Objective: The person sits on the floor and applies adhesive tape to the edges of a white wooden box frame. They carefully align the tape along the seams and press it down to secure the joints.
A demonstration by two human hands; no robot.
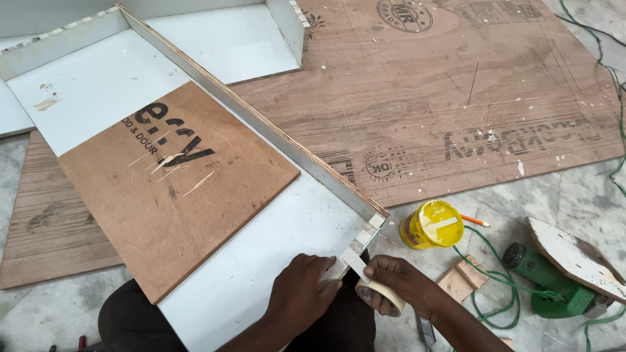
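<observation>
Left hand (303,290): at 6 o'clock of the view, fingers pressed flat on a strip of tape at the near corner of the white laminated panel (261,261); closed on nothing.
Right hand (401,283): just at 3 o'clock of the left hand, fingers clamped on the masking tape roll (379,294), apart from the left hand.
Tape strip (354,261): runs from the roll up to the end of the raised panel edge (261,120), touching it.
Plywood square (176,182): lies flat on the white panel, at 11 o'clock of the hands.
Yellow jar (432,224): on the floor at 1 o'clock of the right hand, lid on, near a pencil (475,220).
Green power tool (548,280): on the floor at 3 o'clock, green cord (486,277) looping beside it.
Large plywood sheet (456,98): flat on the floor, at 12 to 2 o'clock.
</observation>
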